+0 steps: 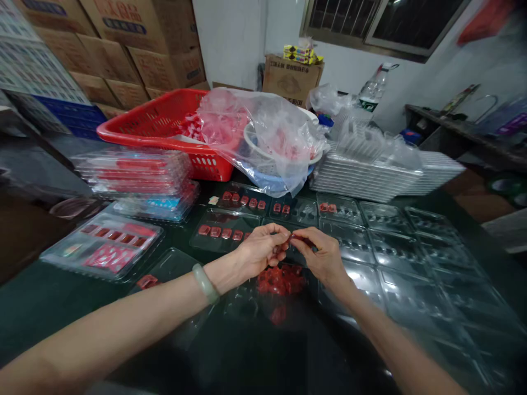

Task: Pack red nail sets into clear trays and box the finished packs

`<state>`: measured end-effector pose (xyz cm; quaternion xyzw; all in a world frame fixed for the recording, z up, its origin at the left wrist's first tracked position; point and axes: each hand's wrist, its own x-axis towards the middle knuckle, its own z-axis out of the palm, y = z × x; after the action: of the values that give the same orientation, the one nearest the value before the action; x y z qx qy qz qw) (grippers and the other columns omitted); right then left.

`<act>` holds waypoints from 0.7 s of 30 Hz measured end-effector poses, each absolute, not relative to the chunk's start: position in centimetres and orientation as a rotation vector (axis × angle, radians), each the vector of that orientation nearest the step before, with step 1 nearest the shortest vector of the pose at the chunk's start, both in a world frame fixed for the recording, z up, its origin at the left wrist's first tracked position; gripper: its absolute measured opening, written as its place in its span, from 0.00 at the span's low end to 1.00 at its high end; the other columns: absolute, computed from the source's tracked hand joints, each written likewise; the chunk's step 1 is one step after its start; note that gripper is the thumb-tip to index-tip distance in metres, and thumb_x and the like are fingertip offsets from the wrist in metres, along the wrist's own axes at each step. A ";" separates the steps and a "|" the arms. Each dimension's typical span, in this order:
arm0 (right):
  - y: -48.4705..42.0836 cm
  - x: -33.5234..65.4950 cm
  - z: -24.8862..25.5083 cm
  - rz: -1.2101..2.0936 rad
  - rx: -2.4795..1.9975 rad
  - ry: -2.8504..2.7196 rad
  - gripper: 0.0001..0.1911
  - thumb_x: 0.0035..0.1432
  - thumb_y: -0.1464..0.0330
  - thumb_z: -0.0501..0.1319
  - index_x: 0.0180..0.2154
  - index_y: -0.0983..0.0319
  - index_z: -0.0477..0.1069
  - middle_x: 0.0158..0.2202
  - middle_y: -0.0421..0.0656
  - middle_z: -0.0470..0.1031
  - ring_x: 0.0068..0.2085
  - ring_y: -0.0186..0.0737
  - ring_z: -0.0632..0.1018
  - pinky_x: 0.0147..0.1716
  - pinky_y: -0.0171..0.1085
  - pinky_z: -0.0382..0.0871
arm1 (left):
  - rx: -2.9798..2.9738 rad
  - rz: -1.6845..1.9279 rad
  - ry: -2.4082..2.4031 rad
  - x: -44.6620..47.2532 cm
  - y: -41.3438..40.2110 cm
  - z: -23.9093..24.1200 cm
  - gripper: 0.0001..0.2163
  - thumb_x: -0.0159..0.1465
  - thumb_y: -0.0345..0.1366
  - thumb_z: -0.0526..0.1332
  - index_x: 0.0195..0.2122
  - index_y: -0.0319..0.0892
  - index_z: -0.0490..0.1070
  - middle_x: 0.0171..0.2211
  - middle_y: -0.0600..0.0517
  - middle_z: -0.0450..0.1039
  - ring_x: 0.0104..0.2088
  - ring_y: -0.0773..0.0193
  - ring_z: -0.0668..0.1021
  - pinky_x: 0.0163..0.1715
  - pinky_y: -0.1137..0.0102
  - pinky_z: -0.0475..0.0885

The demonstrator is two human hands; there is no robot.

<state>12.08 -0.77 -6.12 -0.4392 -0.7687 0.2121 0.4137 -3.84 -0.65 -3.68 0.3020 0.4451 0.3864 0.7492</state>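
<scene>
My left hand (261,247), with a pale green bangle (205,283) on its wrist, is closed, thumb and finger pinched together. Right beside it, my right hand (323,255) pinches a small red plastic piece (293,236) between thumb and fingers. What my left fingertips hold, if anything, is too small to make out. Below both hands lies a heap of red plastic pieces (276,281) on the dark green table. Clear plastic blister trays (349,244) are spread around; in some, such as the tray (236,216) beyond my left hand, red pieces sit in a row.
Filled packs are stacked (132,173) at the left, near a single pack (102,244). Behind stand a red basket (164,141), a plastic bag (267,137) over bowls, and a stack of clear trays (366,170). A bottle (373,90) rises behind that stack.
</scene>
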 end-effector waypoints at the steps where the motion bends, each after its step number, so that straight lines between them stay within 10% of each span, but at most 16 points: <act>1: -0.5 12.1 -6.4 0.538 -1.105 -1.926 0.05 0.56 0.69 0.57 0.33 0.59 0.72 0.32 0.41 0.74 0.33 0.35 0.74 0.36 0.34 0.68 | 0.637 0.844 0.996 -3.6 -0.5 -3.8 0.08 0.53 0.34 0.63 0.26 0.40 0.63 0.17 0.57 0.62 0.13 0.74 0.64 0.12 0.78 0.49; 21: 6.0 12.7 -8.6 0.579 -1.133 -1.809 0.09 0.55 0.67 0.58 0.38 0.61 0.72 0.35 0.44 0.74 0.35 0.37 0.75 0.35 0.36 0.68 | 0.557 0.995 1.154 -0.7 5.6 -4.8 0.03 0.55 0.28 0.57 0.25 0.37 0.66 0.20 0.56 0.63 0.14 0.76 0.64 0.12 0.77 0.50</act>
<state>12.70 6.03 -8.59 -0.4578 -0.7310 0.2342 0.4485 -0.71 5.60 -4.84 0.2488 0.5158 0.4446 0.6887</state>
